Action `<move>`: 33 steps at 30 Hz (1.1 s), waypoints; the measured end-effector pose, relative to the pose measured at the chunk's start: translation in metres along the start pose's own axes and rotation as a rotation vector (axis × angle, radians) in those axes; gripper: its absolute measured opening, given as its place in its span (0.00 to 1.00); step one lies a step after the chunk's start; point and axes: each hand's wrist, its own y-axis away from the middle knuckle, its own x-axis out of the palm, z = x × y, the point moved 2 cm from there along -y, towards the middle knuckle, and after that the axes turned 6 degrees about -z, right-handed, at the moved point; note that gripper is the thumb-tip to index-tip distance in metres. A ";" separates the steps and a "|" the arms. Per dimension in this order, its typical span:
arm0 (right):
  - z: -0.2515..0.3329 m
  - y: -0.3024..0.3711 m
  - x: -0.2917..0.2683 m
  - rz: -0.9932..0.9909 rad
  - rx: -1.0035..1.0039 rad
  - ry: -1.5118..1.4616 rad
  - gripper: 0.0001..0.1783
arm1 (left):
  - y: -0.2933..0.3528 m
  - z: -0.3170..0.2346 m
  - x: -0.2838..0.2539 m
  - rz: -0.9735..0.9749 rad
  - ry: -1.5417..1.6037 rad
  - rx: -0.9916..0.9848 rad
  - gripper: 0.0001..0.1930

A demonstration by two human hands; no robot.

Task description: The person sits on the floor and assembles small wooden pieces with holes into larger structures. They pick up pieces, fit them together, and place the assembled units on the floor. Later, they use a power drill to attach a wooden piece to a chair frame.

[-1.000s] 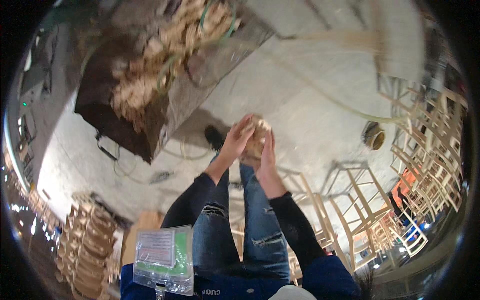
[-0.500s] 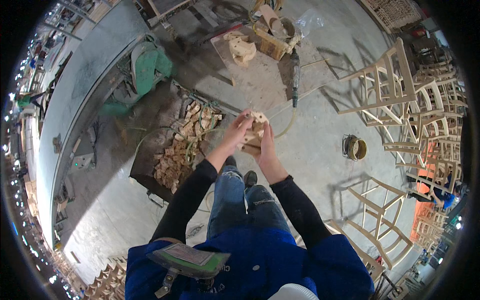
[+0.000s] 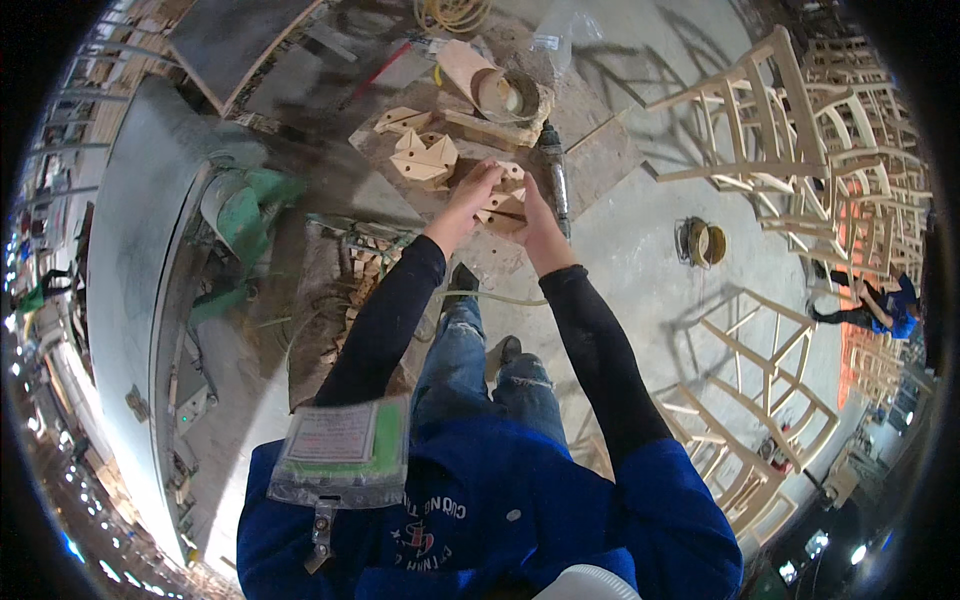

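Between my two hands is a small stack of pale wooden corner blocks with drilled holes. My left hand closes on the stack from the left, and my right hand presses it from the right. Both hands are over the near part of a low worktop. Just beyond my left hand lie more corner blocks in a group. A dark, long-bodied power driver lies to the right of my right hand.
Beyond the blocks, a round tin rests on a wooden block. A bin of loose blocks is partly behind my left arm. Chair frames crowd the right, near a tin on the floor. Another person is far right.
I have stepped forward, and my hands with the blocks are now over the worktop, closer to the grouped blocks. My left arm now covers more of the bin.
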 end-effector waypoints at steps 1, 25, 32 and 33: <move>0.000 -0.004 0.006 0.023 0.003 -0.008 0.33 | -0.013 0.001 -0.007 -0.027 -0.041 0.000 0.22; 0.016 0.069 0.041 -0.190 -1.315 1.518 0.38 | -0.050 0.025 -0.051 -0.192 0.282 -0.176 0.22; 0.028 0.094 0.020 -0.381 -1.158 1.126 0.31 | -0.038 0.052 -0.064 -0.106 0.218 0.080 0.31; 0.026 0.096 0.012 -0.419 -1.154 1.107 0.31 | -0.031 0.051 -0.062 -0.101 0.003 0.115 0.34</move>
